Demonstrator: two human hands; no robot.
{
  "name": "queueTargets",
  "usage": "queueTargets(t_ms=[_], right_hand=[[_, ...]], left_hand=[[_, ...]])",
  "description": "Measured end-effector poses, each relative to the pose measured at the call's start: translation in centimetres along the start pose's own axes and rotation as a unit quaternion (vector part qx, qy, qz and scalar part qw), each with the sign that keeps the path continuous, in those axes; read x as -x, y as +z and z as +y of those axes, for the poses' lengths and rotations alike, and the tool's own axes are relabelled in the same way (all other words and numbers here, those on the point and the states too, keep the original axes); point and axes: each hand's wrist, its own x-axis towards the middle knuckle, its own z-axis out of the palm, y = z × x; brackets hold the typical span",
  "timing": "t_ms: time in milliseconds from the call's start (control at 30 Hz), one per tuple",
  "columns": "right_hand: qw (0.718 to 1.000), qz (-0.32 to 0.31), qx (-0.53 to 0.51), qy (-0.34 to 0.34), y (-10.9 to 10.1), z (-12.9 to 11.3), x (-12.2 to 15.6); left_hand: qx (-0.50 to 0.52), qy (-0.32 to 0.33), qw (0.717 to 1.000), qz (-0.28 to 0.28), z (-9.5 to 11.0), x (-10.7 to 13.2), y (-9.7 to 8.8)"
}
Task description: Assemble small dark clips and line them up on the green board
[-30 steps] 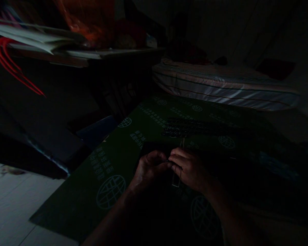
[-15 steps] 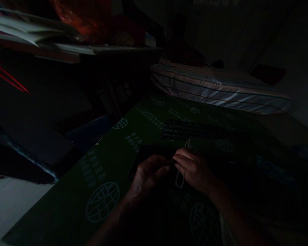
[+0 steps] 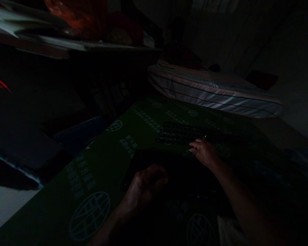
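The scene is very dark. My left hand [image 3: 147, 181] is over a black flat object [image 3: 169, 157], its fingers curled in towards the thumb; whatever may be inside the curl is hidden. Farther forward and to the right, my right hand [image 3: 204, 152] has its fingertips pinched together, and I cannot make out what is between them. Just beyond that hand several long dark rods or strips [image 3: 179, 133] lie side by side, with a small bright glint [image 3: 205, 136] beside the knuckles. Both objects rest on a green board [image 3: 118, 164] printed with pale globes and characters.
A mattress [image 3: 215, 92] with a striped cover lies beyond the board. To the left, a shelf or tabletop [image 3: 92, 46] carries papers and an orange plastic bag [image 3: 79, 20]. A blue container [image 3: 79, 133] sits below it. Something pale [image 3: 228, 230] lies under my right forearm.
My hands have moved apart: the right went forward and right to the rods, the left stayed over the black object. The pale looped cord between them no longer shows. The view shifted slightly.
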Motion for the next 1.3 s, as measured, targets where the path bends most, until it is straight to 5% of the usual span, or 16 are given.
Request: queueTargets(t_ms=[467, 1300], right_hand=[[0.998, -0.044, 0.034, -0.004, 0.6, -0.4, -1.2], [0.998, -0.028, 0.051, -0.006, 1.1, -0.3, -1.6]], left_hand=[[-0.021, -0.001, 1.000, -0.007, 0.3, -0.1, -0.1], [-0.050, 0.023, 0.998, -0.009, -0.1, -0.1, -0.1]])
